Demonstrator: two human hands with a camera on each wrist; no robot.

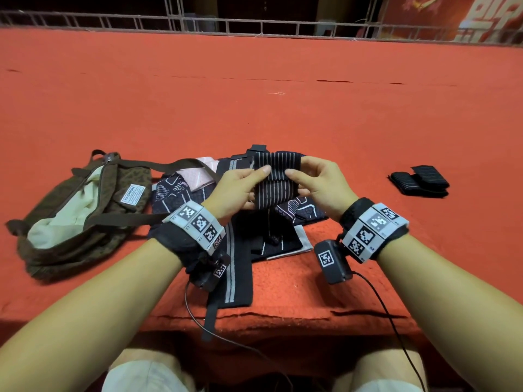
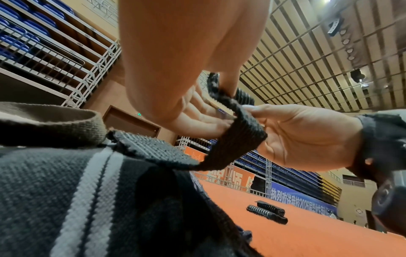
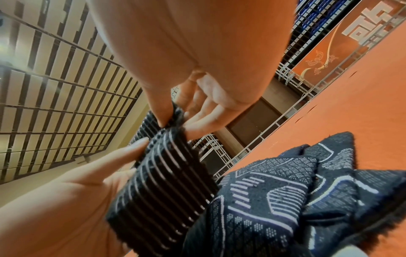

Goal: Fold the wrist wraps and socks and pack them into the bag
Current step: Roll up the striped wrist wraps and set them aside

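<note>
A black wrist wrap with thin white stripes (image 1: 276,179) is held up over the table, folded over on itself. My left hand (image 1: 240,185) pinches its left edge, thumb on the front. My right hand (image 1: 311,181) pinches its right edge (image 3: 173,121). Its strap end (image 2: 237,132) loops down between both hands. Under them lie dark patterned socks (image 1: 175,193), pink socks (image 1: 198,174) and a long black wrap with grey stripes (image 1: 232,264). The brown bag (image 1: 85,210) lies unzipped at the left, its pale lining showing.
Two folded black wraps (image 1: 418,181) lie at the right on the red felt table (image 1: 283,108). The table's front edge (image 1: 283,318) is near my knees, and one strap (image 1: 210,321) hangs over it. A metal railing (image 1: 254,25) runs along the far side.
</note>
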